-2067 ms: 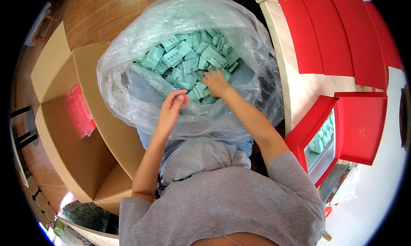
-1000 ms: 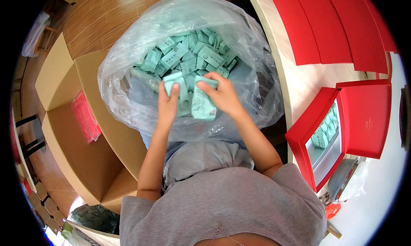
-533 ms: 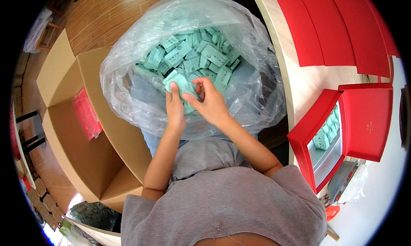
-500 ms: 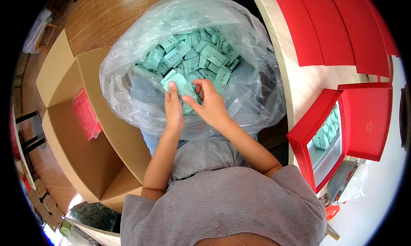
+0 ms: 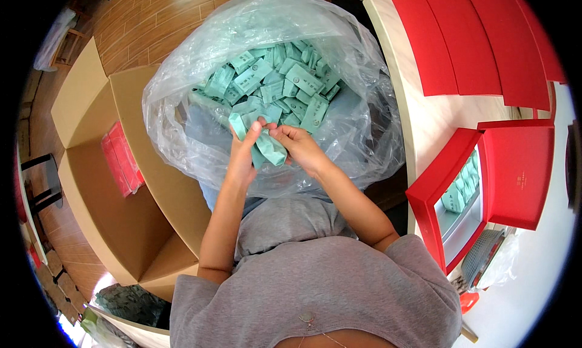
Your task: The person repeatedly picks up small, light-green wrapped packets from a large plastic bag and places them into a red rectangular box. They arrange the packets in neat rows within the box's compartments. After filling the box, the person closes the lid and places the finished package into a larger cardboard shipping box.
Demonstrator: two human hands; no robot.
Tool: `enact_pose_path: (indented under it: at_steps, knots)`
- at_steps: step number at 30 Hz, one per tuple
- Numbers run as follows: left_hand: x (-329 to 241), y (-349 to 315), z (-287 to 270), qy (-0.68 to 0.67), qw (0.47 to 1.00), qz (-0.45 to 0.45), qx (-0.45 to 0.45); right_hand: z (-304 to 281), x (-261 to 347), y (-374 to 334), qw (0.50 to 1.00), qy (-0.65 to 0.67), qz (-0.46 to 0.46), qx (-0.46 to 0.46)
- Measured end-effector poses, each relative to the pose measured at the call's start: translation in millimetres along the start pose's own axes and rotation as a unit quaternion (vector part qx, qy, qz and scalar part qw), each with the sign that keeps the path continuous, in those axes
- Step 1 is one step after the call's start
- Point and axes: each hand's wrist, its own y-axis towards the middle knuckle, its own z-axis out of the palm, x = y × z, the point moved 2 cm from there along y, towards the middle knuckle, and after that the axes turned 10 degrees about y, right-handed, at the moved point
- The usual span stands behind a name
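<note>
Small mint-green packets [image 5: 271, 148] are stacked in my left hand [image 5: 242, 153], its thumb closed over them. My right hand [image 5: 301, 150] pinches the same packets from the right, thumb and fingers at their upper edge. Both hands are over the mouth of a large clear plastic bag [image 5: 182, 142]. Inside it lies a heap of loose green packets [image 5: 303, 78], just beyond my fingers. How many packets I hold is hard to tell, since they overlap and my fingers cover part of them.
At right, a pale table [image 5: 433, 115] carries flat red sheets [image 5: 479, 39] and an open red box [image 5: 445, 218] partly filled with green packets [image 5: 464, 184]. At left stands an open cardboard box [image 5: 121, 221] with a red package [image 5: 121, 157] inside. A grey basket [image 5: 482, 254] sits lower right.
The held packets have turned, and their near end now points down and right. My right hand has gone from spread fingers to a pinch on them.
</note>
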Motion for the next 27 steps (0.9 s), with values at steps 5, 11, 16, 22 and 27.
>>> enact_pose_path:
  at_steps: [5,11,16,22,27]
  knots:
    - [-5.3,-5.1,9.8,0.083,0.980,0.092,-0.157,16.6,-6.6,-11.8,0.917,-0.236,-0.312,-0.082]
    - [-5.3,-3.3,12.9,0.121,0.963,0.137,-0.200,37.7,-0.5,-31.0,0.933,-0.264,-0.237,-0.066]
    - [-2.8,-8.9,17.1,0.092,0.962,0.128,-0.223,34.9,-4.0,-30.8,0.940,-0.273,-0.192,-0.069]
    - [-7.1,-1.5,14.9,0.108,0.958,0.113,-0.241,38.3,3.7,-34.4,0.813,-0.399,-0.401,-0.137]
    - [-1.4,1.5,1.8,0.065,0.980,0.104,-0.159,25.1,11.1,-16.0,0.844,-0.347,-0.394,-0.111]
